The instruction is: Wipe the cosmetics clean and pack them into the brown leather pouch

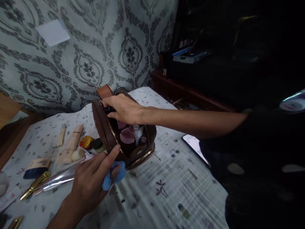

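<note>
A brown cosmetic bag (101, 125) with a gold zipper lies unzipped on the printed cloth. My right hand (127, 109) reaches in at its far end, fingers closed around a small black object (109, 109) whose kind I cannot make out. Inside the bag are a round pink-lidded container (128, 135) and a white tube or bottle (138, 135); deeper contents are in shadow. At the bag's near left edge, my left hand (92, 178) grips a crumpled blue cloth (116, 175), its index finger stretched against the zipper edge.
Left of the bag lie a beige tube (71, 144), a silver tube (58, 178), a gold-coloured stick (34, 185), a navy-and-beige container (37, 168) and small jars. A phone (194, 144) lies at the right, partly under my dark clothing. Patterned wall (105, 41) rises behind.
</note>
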### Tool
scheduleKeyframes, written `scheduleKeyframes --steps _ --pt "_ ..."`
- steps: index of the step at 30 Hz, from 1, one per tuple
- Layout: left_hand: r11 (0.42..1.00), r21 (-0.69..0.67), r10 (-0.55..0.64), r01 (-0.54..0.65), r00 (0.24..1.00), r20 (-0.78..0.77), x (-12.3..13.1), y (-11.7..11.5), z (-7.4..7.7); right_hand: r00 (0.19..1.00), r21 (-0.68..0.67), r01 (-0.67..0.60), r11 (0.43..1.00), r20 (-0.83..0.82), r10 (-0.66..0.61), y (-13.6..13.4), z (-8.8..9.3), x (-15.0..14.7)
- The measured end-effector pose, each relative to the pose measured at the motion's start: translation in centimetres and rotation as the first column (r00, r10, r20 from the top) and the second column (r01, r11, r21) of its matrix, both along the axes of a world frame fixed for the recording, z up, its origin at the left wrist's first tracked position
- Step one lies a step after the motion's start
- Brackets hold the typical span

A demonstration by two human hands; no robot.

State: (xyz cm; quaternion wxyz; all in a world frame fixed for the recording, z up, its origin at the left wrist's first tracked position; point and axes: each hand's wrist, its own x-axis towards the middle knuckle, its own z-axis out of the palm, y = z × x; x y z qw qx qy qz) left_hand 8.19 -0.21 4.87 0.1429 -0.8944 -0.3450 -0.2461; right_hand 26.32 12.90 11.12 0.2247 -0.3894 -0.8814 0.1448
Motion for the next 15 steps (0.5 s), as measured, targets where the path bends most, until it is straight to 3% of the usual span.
scheduleKeyframes --steps 6,15 --pt "1.0 0.004 0.002 -0.002 1.0 -0.009 0.26 0.02 0.29 0.989 -0.067 -0.007 0.998 0.146 0.017 -0.59 -0.1 -0.12" --pt "1.0 -0.005 -0.008 0.008 1.0 -0.002 0.32 0.0 0.29 0.969 -0.039 0.003 0.999 0.247 0.007 0.15 -0.35 -0.16"
